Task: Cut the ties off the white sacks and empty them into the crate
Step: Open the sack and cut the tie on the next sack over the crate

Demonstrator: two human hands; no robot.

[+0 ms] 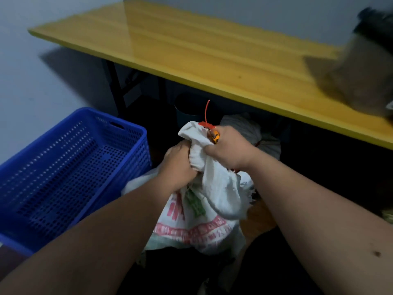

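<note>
The blue perforated plastic crate on the floor at left shows nothing inside, so emptying is all ahead. The left hand grips the bunched neck of the printed white woven sack. The right hand pinches the neck and holds a small orange cutter beside the red plastic tie, apparently uncut. More white sacks wait under the yellow wooden table.
</note>
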